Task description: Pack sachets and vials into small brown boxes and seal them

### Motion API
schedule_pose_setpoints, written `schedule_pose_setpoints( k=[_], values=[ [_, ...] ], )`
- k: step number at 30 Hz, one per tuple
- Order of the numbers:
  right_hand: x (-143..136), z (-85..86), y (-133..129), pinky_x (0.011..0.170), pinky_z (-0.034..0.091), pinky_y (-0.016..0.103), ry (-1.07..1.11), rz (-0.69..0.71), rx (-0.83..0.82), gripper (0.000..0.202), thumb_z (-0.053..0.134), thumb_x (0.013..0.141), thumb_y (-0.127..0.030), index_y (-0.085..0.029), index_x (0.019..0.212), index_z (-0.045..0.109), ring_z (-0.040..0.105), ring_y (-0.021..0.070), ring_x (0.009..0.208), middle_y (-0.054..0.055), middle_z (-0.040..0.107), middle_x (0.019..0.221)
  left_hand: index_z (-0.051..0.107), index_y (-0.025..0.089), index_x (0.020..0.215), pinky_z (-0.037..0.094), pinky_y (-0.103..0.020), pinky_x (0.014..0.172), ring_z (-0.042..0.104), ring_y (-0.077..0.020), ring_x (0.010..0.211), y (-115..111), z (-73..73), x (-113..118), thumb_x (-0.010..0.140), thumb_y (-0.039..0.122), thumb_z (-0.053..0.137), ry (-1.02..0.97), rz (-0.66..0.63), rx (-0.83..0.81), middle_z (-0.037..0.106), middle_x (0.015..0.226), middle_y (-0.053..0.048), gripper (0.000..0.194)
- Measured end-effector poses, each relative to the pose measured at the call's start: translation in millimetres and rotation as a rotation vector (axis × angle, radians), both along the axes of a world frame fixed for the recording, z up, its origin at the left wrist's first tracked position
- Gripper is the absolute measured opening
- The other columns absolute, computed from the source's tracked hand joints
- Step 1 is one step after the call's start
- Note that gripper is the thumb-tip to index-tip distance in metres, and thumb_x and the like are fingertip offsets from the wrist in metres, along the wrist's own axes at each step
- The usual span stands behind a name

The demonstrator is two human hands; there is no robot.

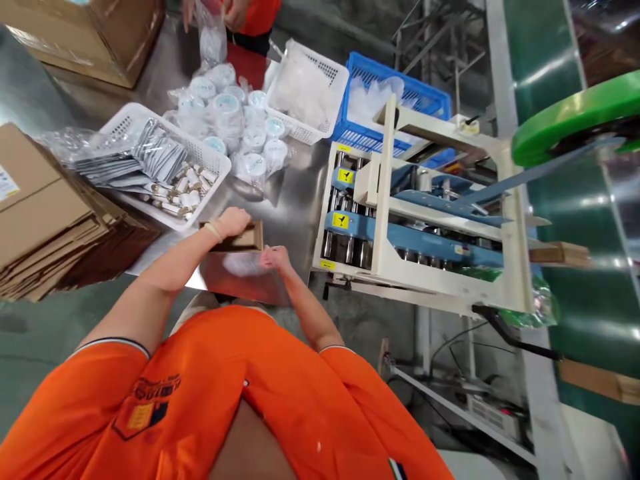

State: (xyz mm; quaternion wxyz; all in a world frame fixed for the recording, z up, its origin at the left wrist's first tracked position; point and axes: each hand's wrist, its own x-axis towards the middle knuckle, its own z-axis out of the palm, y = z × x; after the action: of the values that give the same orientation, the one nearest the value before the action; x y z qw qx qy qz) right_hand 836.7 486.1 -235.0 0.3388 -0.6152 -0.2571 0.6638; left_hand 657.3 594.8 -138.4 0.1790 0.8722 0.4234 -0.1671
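Observation:
A small open cardboard box (254,238) lies near the front edge of the steel table (300,200), its brown inside showing. My left hand (234,222), with a band at the wrist, is closed over the far left part of the box; its fingertips are partly hidden. At the near right corner my right hand (275,257) is closed, its curled fingers against the box edge. Beyond my left hand stands a white basket (220,172) with flat grey packets (157,153) and small white cylinders with brass-coloured ends (193,181).
Bagged round white containers (227,110) are heaped beyond the box. Flattened cartons (55,220) are stacked at left. A roller machine (400,220) stands at right, with a blue crate (425,100) behind. At the far side, a co-worker's hands (235,13) hold a clear bag.

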Motion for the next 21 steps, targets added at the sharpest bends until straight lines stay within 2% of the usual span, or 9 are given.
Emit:
schedule_pose_setpoints(
  k=[3, 5, 6, 8, 10, 12, 15, 18, 21],
  values=[
    [15, 14.7, 29, 0.119, 0.061, 0.050, -0.319, -0.044, 0.214, 0.036, 0.065, 0.100, -0.047, -0.024, 0.126, 0.074, 0.064, 0.0341, 0.150, 0.015, 0.079, 0.134, 0.084, 0.000, 0.115, 0.053, -0.030, 0.098, 0.077, -0.0214, 0.105, 11, -4.7, -4, 0.105, 0.002, 0.059, 0.003, 0.008, 0.003, 0.084, 0.113, -0.018, 0.027],
    [3, 18.1, 51, 0.128, 0.054, 0.050, -0.534, 0.138, 0.385, 0.042, 0.068, 0.098, -0.034, -0.023, 0.138, 0.068, 0.061, 0.0324, 0.153, 0.016, 0.074, 0.147, 0.082, 0.000, 0.121, 0.054, -0.032, 0.099, 0.077, -0.0242, 0.107, 15, -2.6, -10, 0.108, 0.009, 0.061, -0.006, 0.039, 0.013, 0.084, 0.116, -0.020, 0.027],
    [-7, 17.5, 60, 0.129, 0.053, 0.052, -0.624, 0.256, 0.440, 0.043, 0.067, 0.098, -0.028, -0.022, 0.140, 0.067, 0.064, 0.0325, 0.149, 0.016, 0.074, 0.146, 0.080, 0.000, 0.129, 0.055, -0.035, 0.101, 0.077, -0.0275, 0.113, 14, -0.5, -15, 0.109, 0.013, 0.063, -0.011, 0.061, 0.028, 0.083, 0.122, -0.022, 0.030],
    [-26, 13.8, 73, 0.124, 0.056, 0.053, -0.724, 0.439, 0.457, 0.037, 0.063, 0.099, -0.021, -0.023, 0.136, 0.067, 0.072, 0.0318, 0.133, 0.014, 0.077, 0.135, 0.067, 0.000, 0.154, 0.054, -0.045, 0.113, 0.071, -0.0376, 0.135, 4, 2.7, -30, 0.108, 0.025, 0.070, -0.045, 0.133, 0.114, 0.075, 0.144, -0.028, 0.053],
    [-35, 10.4, 79, 0.116, 0.060, 0.051, -0.756, 0.506, 0.452, 0.030, 0.059, 0.102, -0.019, -0.024, 0.130, 0.068, 0.076, 0.0300, 0.119, 0.011, 0.079, 0.123, 0.052, 0.008, 0.172, 0.045, -0.060, 0.126, 0.052, -0.0471, 0.158, -17, 0.0, -51, 0.108, 0.039, 0.071, -0.111, 0.246, 0.245, 0.059, 0.169, -0.029, 0.074],
    [-30, 11.2, 89, 0.110, 0.062, 0.049, -0.754, 0.542, 0.472, 0.023, 0.060, 0.104, -0.024, -0.025, 0.124, 0.070, 0.076, 0.0288, 0.111, 0.008, 0.080, 0.115, 0.050, 0.018, 0.176, 0.041, -0.071, 0.127, 0.044, -0.0518, 0.163, -41, -11.8, -72, 0.112, 0.048, 0.059, -0.166, 0.384, 0.302, 0.049, 0.178, -0.024, 0.071],
    [-12, 21.1, 132, 0.106, 0.060, 0.042, -0.797, 0.433, 0.487, 0.021, 0.058, 0.109, -0.031, -0.023, 0.115, 0.076, 0.076, 0.0272, 0.110, 0.008, 0.083, 0.112, 0.051, 0.016, 0.175, 0.049, -0.067, 0.121, 0.054, -0.0482, 0.153, -67, -40.3, -91, 0.115, 0.037, 0.044, -0.219, 0.473, 0.236, 0.050, 0.177, -0.026, 0.065],
    [-7, 32.3, 204, 0.113, 0.056, 0.036, -0.954, 0.249, 0.465, 0.030, 0.053, 0.109, -0.020, -0.015, 0.122, 0.080, 0.075, 0.0247, 0.121, 0.013, 0.083, 0.125, 0.052, 0.011, 0.174, 0.046, -0.065, 0.126, 0.055, -0.0445, 0.154, -73, -65.1, -93, 0.112, 0.032, 0.045, -0.304, 0.444, 0.282, 0.055, 0.172, -0.027, 0.065],
    [-18, 31.6, 271, 0.124, 0.049, 0.034, -0.983, 0.280, 0.474, 0.035, 0.059, 0.105, -0.012, -0.009, 0.136, 0.076, 0.069, 0.0226, 0.138, 0.017, 0.077, 0.145, 0.055, 0.010, 0.171, 0.042, -0.065, 0.130, 0.053, -0.0432, 0.157, -71, -78.1, -92, 0.112, 0.030, 0.046, -0.345, 0.416, 0.335, 0.058, 0.169, -0.028, 0.064]
  ],
)
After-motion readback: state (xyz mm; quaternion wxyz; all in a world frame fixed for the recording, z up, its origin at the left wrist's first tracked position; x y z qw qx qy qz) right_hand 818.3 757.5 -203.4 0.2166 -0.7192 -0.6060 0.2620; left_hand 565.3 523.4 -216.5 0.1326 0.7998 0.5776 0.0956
